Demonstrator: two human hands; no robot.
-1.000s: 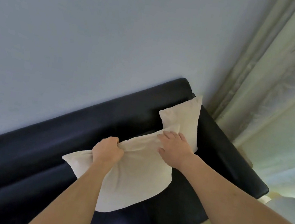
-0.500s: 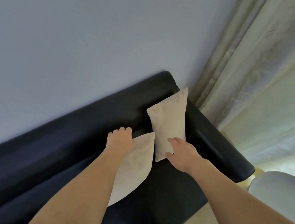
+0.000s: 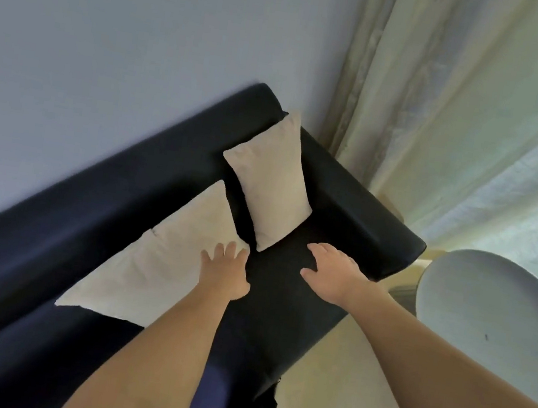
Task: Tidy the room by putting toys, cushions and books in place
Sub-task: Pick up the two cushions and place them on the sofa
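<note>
Two cream cushions lean against the backrest of a dark navy sofa (image 3: 95, 200). The far cushion (image 3: 272, 183) stands in the corner by the armrest. The near cushion (image 3: 162, 261) lies propped along the backrest to its left. My left hand (image 3: 225, 272) is over the near cushion's right edge with fingers spread and straight, holding nothing. My right hand (image 3: 330, 271) hovers over the bare seat just right of the far cushion's lower corner, fingers relaxed and empty.
A plain wall rises behind the sofa. Pale curtains (image 3: 464, 110) hang at the right, past the armrest (image 3: 368, 224). A round grey-white table top (image 3: 492, 325) stands at the right, close to my right forearm. Light floor (image 3: 336, 403) shows below the seat's edge.
My left hand has let go of the near cushion, which now rests against the backrest. My right hand has come off the far cushion and drawn back over the seat.
</note>
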